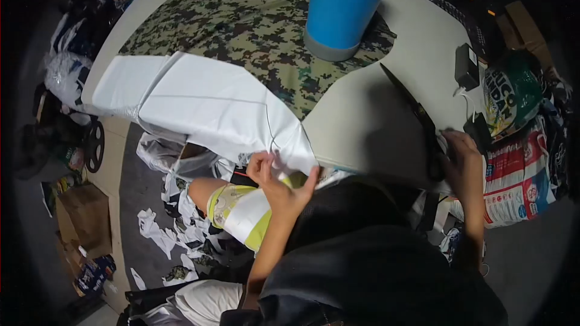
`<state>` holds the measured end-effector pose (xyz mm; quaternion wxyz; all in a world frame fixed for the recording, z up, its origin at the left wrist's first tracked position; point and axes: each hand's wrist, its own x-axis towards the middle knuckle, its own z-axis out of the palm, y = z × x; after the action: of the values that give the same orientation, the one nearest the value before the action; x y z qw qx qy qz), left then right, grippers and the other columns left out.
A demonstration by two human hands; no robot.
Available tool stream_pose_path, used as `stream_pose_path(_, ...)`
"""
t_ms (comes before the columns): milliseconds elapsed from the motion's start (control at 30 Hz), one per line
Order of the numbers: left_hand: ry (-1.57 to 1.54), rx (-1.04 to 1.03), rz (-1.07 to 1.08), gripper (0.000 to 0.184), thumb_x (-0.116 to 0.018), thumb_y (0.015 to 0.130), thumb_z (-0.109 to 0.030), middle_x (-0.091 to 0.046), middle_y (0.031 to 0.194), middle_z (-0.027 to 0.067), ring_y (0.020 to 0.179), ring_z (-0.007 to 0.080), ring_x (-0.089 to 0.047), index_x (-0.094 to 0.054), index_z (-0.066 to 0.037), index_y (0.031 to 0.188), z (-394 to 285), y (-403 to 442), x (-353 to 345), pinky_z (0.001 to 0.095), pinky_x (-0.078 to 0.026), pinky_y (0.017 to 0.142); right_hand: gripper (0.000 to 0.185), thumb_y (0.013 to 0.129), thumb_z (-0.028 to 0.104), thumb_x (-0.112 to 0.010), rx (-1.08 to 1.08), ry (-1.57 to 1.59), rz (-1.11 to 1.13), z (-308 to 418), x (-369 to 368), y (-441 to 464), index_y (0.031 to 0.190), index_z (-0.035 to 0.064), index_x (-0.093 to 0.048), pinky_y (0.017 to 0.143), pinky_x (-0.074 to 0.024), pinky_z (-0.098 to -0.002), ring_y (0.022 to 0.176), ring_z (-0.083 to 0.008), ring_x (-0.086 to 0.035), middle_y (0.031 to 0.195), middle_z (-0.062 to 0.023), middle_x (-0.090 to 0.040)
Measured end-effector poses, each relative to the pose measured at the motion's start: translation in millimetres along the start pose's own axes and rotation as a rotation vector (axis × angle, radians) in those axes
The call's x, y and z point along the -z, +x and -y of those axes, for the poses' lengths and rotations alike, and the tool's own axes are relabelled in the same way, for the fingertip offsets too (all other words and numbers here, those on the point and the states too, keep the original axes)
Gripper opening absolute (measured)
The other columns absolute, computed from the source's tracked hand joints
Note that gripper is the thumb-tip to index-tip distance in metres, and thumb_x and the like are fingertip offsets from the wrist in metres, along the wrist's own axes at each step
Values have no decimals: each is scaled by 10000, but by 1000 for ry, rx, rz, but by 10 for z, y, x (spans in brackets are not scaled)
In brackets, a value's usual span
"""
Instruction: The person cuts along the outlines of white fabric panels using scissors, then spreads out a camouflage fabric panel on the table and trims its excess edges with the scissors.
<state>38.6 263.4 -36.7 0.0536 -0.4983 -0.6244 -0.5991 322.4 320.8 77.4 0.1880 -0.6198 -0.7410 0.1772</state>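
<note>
White fabric (202,96) lies over patterned camouflage fabric (235,24) on the table, its narrow end reaching the front edge. Beside that end is my left hand (281,190), its thumb and fingers apart and nothing clearly held between them. Black scissors (420,115) rest on the right part of the table, blades pointing away. My right hand (464,157) is at the scissors' handle with curled fingers around something small and pale that I cannot make out. Whether the hand touches the handle is unclear.
A tall blue cylinder (347,9) stands on the camouflage fabric. On the table's right side is a black box (466,66) with a cable. Filled bags (519,175) stand beyond the right edge. Fabric scraps (157,232) and a brown paper bag (84,217) are below on the left.
</note>
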Motion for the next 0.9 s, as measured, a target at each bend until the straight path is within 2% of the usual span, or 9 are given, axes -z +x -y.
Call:
stream_pose_path(100, 37, -9, -96, 409, -702, 597, -108, -491, 878, 116, 775, 257, -467, -502, 2, 937, 52, -121, 93, 321, -390, 746, 345, 684, -33, -588, 114, -29, -23, 45, -67, -61, 1028, -18, -567, 689, -431, -278, 739, -213, -531, 944, -114, -569)
stream_pose_path(267, 96, 7, 92, 370, -611, 586, -31, -519, 913, 129, 780, 279, -479, -522, 5, 944, 203, -103, 290, 340, -397, 762, 298, 676, -48, -574, 190, -175, 5, 187, 8, -96, 972, -15, -558, 638, -412, -267, 716, -202, -511, 910, -116, -560)
stream_pose_path(400, 56, -65, 225, 347, -581, 609, -7, -529, 915, 125, 768, 291, -492, -551, 8, 955, -3, -68, 431, 343, -413, 736, 250, 685, -25, -560, -165, -227, 432, 252, 154, -50, 932, 16, -550, 583, -387, -235, 683, -160, -510, 834, -70, -560)
stream_pose_path(433, 53, -67, 216, 347, -581, 609, -7, -529, 915, 125, 768, 291, -492, -551, 8, 955, -56, -70, 449, 343, -413, 736, 250, 685, -25, -560, -159, -232, 426, 208, 161, -63, 932, 16, -550, 583, -387, -235, 683, -160, -510, 834, -70, -560)
stream_pose_path(567, -51, 31, 367, 383, -587, 622, -2, -529, 919, 125, 772, 291, -510, -558, 13, 1004, -240, -101, 462, 338, -422, 708, 281, 713, 1, -544, -256, 739, 552, -169, 88, -274, 991, 35, -570, 553, -366, -204, 661, -116, -512, 806, -29, -571)
stream_pose_path(633, -37, 11, 386, 399, -588, 627, -1, -529, 920, 124, 762, 288, -513, -554, 11, 1024, -291, -113, 454, 332, -424, 695, 338, 745, 10, -514, -446, 967, 625, -84, 176, -380, 1079, 28, -558, 526, -349, -181, 609, -84, -487, 795, -12, -575)
stream_pose_path(733, 11, -60, 445, 448, -589, 640, 2, -528, 923, 118, 730, 279, -522, -543, 4, 1085, -344, -110, 429, 315, -429, 653, 430, 711, 136, -568, -573, 636, 859, 127, 180, -418, 1113, -3, -505, 437, -368, -210, 487, -92, -474, 708, -52, -563)
stream_pose_path(833, 43, -37, 483, 467, -590, 646, 1, -526, 922, 109, 697, 268, -518, -537, -6, 1110, -391, -97, 470, 309, -428, 627, 413, 725, 239, -619, -428, 754, 628, 223, 54, -522, 1048, 3, -516, 437, -354, -207, 479, -91, -444, 700, -38, -540)
stream_pose_path(900, 70, -10, 521, 487, -591, 651, -1, -524, 920, 100, 663, 256, -514, -531, -17, 1135, -407, -88, 486, 303, -428, 600, 193, 816, 203, -601, -279, 891, 1193, 197, -110, -242, 946, 73, -542, 541, -308, -214, 600, -86, -410, 758, 15, -505)
